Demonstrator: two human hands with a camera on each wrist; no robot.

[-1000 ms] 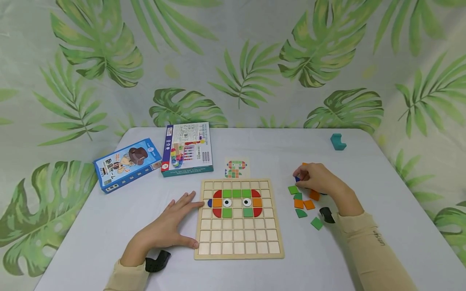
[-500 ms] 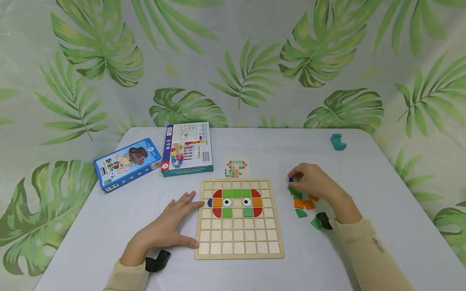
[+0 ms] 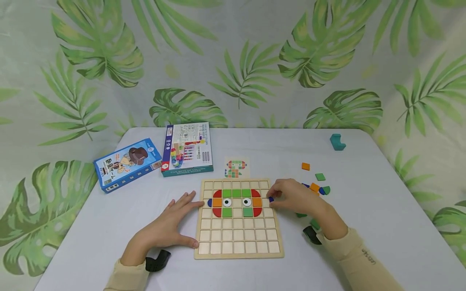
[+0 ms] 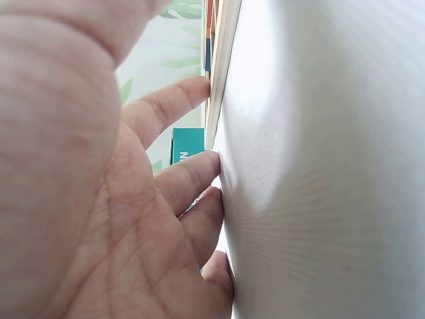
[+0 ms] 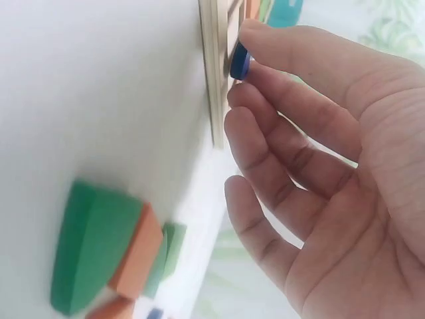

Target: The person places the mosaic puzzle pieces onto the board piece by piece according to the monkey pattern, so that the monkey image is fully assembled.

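Note:
A wooden grid board [image 3: 238, 255] lies mid-table, its upper cells filled with red, green, orange and blue tiles and two round eye tiles [image 3: 227, 203]. My left hand [image 3: 165, 226] rests along the board's left edge, fingers spread, touching it with thumb and index finger. Between thumb and index finger, my right hand [image 3: 300, 197] pinches a small blue tile [image 5: 240, 61] at the board's right edge, level with the row of eyes. In the right wrist view its other fingers are loosely bent. A patterned picture card [image 3: 237, 168] lies just behind the board.
Loose orange, green and blue tiles lie right of the board, among them an orange tile [image 3: 306, 166] and a green tile [image 3: 320, 177]; my right hand partly hides others. Behind left are a blue box [image 3: 127, 163] and a bead-toy box [image 3: 187, 149]. A teal block [image 3: 337, 142] sits far right.
My right hand has carried the blue tile left from the loose tiles to the board's right edge. My left hand has stayed in place.

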